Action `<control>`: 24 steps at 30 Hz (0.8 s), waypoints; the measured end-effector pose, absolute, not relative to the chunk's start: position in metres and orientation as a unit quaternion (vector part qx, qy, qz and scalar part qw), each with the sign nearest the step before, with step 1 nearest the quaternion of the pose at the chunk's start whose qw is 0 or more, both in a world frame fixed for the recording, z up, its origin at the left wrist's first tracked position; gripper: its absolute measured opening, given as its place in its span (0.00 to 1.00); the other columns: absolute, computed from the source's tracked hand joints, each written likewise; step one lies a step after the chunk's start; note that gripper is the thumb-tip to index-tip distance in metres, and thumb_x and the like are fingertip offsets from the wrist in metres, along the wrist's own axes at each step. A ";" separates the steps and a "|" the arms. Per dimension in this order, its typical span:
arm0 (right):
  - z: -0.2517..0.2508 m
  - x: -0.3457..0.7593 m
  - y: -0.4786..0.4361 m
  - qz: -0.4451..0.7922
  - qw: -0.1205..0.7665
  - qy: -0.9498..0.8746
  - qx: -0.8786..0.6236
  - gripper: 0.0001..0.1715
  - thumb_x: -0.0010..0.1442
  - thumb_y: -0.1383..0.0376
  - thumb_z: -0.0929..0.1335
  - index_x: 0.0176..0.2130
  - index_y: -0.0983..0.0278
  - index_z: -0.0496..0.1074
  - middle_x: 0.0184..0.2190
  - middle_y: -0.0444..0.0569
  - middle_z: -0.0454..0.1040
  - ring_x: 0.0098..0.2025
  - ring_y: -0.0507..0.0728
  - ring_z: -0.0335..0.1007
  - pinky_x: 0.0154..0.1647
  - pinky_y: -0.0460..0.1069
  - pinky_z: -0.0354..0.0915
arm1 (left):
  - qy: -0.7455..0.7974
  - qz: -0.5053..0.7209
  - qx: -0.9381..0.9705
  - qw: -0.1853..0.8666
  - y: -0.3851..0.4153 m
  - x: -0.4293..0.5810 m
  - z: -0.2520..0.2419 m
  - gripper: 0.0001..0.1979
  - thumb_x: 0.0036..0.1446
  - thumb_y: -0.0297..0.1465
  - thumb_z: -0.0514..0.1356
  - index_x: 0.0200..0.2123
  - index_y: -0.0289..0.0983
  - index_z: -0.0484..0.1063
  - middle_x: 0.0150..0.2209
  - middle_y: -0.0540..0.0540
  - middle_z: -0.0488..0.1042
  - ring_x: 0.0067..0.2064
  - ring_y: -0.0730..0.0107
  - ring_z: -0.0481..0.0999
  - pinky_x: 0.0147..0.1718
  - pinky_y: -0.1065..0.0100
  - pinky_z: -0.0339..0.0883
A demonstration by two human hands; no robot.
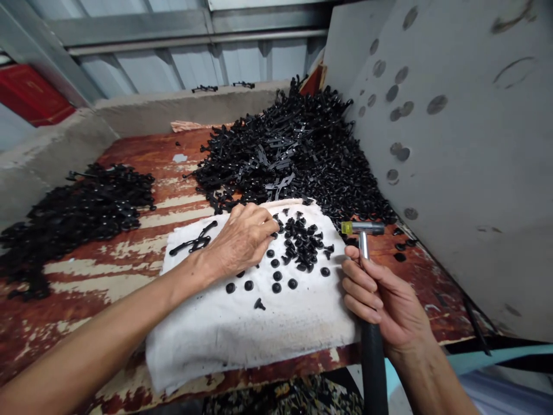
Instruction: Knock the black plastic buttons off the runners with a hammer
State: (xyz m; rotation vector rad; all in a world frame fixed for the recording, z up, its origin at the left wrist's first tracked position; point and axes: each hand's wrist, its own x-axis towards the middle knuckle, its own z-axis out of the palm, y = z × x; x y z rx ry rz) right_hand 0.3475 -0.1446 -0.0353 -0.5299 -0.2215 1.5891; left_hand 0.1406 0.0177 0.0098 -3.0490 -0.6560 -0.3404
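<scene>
My right hand is wrapped around a small mallet, its metal head and yellow tip pointing up, its black handle running downward. Over the white cloth, my left hand has its fingers curled together at the left edge of a heap of small black plugs. What lies in those fingertips, if anything, is hidden. Several round black plugs stand head up in front of the heap, and one plug lies on its side nearer me. Beside my left wrist rest black link arms with rounded ends.
A large pile of black parts fills the back of the worn red-brown table. Another black pile lies at the left. A grey panel stands along the right side, and a low concrete ledge runs behind.
</scene>
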 end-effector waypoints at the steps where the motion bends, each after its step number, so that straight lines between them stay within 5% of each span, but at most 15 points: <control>1: -0.035 0.348 -0.144 0.702 0.664 -0.099 -0.235 0.07 0.57 0.68 0.72 0.39 0.65 0.76 0.19 0.33 0.49 0.16 0.44 0.35 0.11 0.35 0.55 | -0.211 -0.106 -0.972 0.002 0.017 0.143 0.010 0.11 0.61 0.23 0.52 0.40 0.35 0.74 0.42 0.41 0.74 0.45 0.59 0.66 0.44 0.57 0.58; 7: -0.035 0.348 -0.144 0.706 0.661 -0.109 -0.231 0.06 0.58 0.68 0.71 0.39 0.64 0.73 0.20 0.33 0.49 0.16 0.44 0.35 0.12 0.35 0.54 | -0.190 -0.097 -0.977 -0.013 0.001 0.147 0.015 0.10 0.62 0.23 0.52 0.39 0.36 0.74 0.44 0.42 0.74 0.47 0.58 0.66 0.47 0.56 0.57; 17: -0.037 0.350 -0.144 0.708 0.662 -0.108 -0.221 0.06 0.59 0.68 0.71 0.39 0.66 0.75 0.19 0.33 0.51 0.16 0.44 0.35 0.11 0.36 0.56 | -0.194 -0.033 -0.980 0.013 -0.030 0.166 0.009 0.08 0.64 0.28 0.52 0.35 0.37 0.70 0.32 0.45 0.72 0.40 0.57 0.68 0.49 0.47 0.54; 24: -0.037 0.350 -0.143 0.706 0.664 -0.111 -0.219 0.06 0.59 0.67 0.71 0.39 0.65 0.75 0.18 0.33 0.53 0.15 0.44 0.36 0.10 0.36 0.55 | -0.205 -0.042 -0.978 0.024 -0.043 0.187 0.015 0.13 0.64 0.36 0.52 0.48 0.36 0.67 0.46 0.39 0.70 0.43 0.55 0.69 0.39 0.56 0.62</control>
